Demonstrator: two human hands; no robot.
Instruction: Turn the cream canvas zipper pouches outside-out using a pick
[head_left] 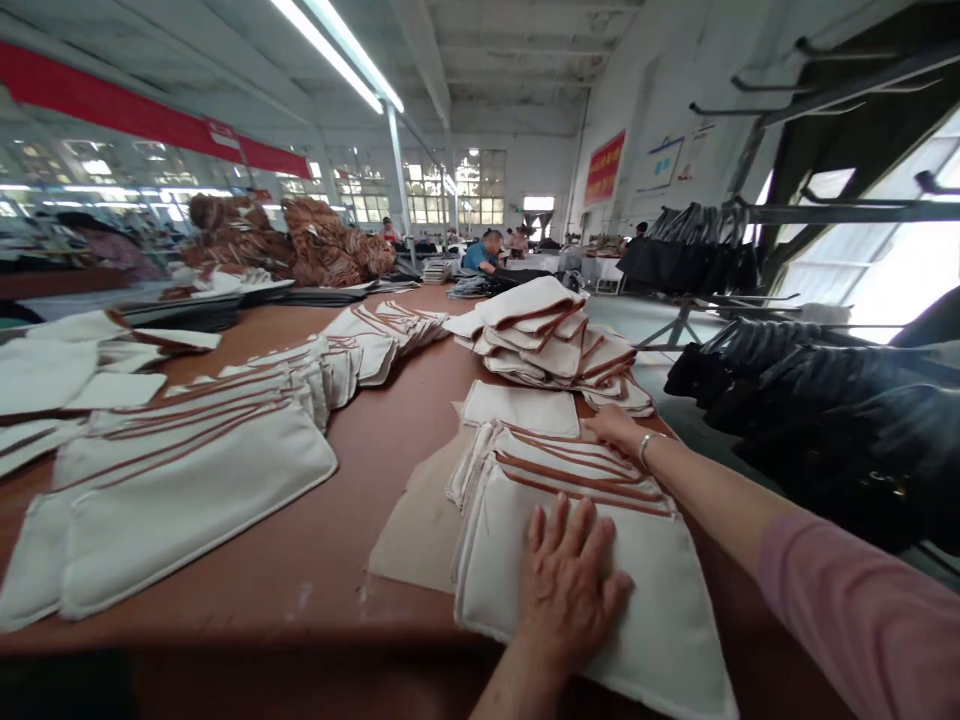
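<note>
A stack of white padded fabric panels [645, 590] with brown edging lies fanned at the table's front. My left hand [570, 580] rests flat on the top panel, fingers spread. At the far right of this stack is my right hand [619, 430], wearing a bracelet, its forefinger stretched out by the corner of a single white panel [521, 406]. Its other fingers are partly hidden. Just behind that hand, a heaped pile of similar panels [547, 335] leans unevenly. Under the stack's left side shows a beige sheet [420, 530].
A long overlapping row of white panels [202, 490] runs along the left of the brown tabletop [375, 440]. Brown bundles [322, 245] are heaped at the back. Dark items hang from racks [825, 400] on the right. A person in blue [480, 253] bends over work farther off.
</note>
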